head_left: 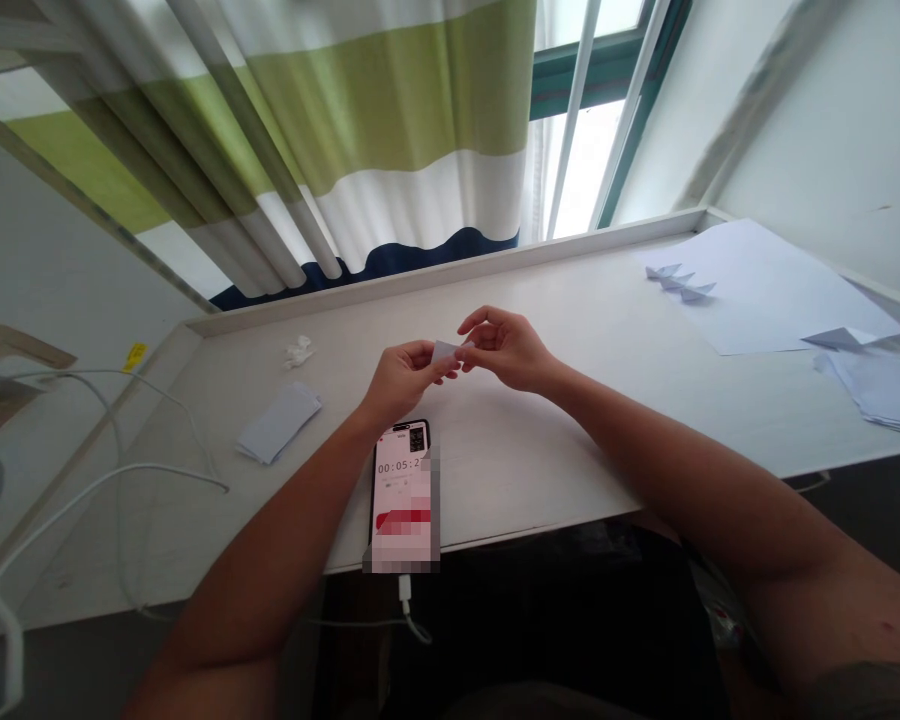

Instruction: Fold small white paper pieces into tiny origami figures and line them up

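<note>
My left hand (403, 378) and my right hand (506, 347) meet above the middle of the white desk (540, 420). Both pinch one small folded piece of white paper (445, 350) held between their fingertips, a little above the desk top. Below my left wrist a phone (405, 490) lies flat near the front edge, its screen lit with a running timer.
A folded white slip (279, 423) and a crumpled scrap (298, 352) lie to the left. Large sheets of paper (757, 290) with several folded paper shapes (679, 281) are at the right. White cables (120, 480) trail off the left. A striped curtain (330, 150) hangs behind.
</note>
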